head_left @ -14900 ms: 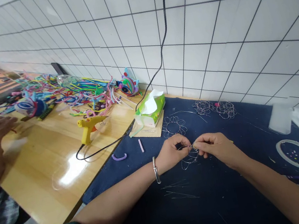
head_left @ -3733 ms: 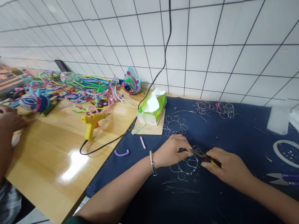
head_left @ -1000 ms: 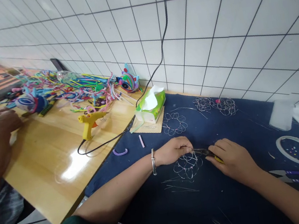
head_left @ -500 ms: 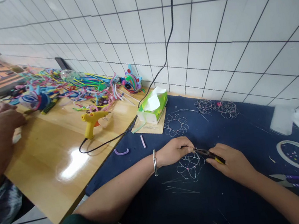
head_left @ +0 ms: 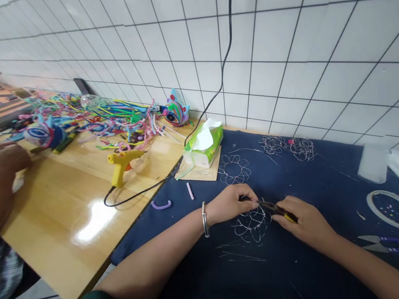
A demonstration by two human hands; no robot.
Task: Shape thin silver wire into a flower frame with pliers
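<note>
- Cloth (head_left: 313, 278), dark blue, lies beneath the work.
- Right hand (head_left: 304, 214): fingers wrapped round the handles of yellow-handled pliers (head_left: 273, 209).
- Left hand (head_left: 229, 203): thumb and fingertips pinching the upper edge of a looped wire flower (head_left: 252, 227), at the pliers' tip; cannot tell whether the pliers' jaws grip the wire.
- Wire flower: below left fingertips, between the hands.
- Flower ring (head_left: 235, 178): on cloth, beyond left hand.
- Loose wires (head_left: 242, 255): on cloth, nearer the wearer.

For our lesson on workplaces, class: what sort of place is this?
Probably a craft workshop: there's a glue gun, a heap of coloured strands and pliers in the right hand.
</note>
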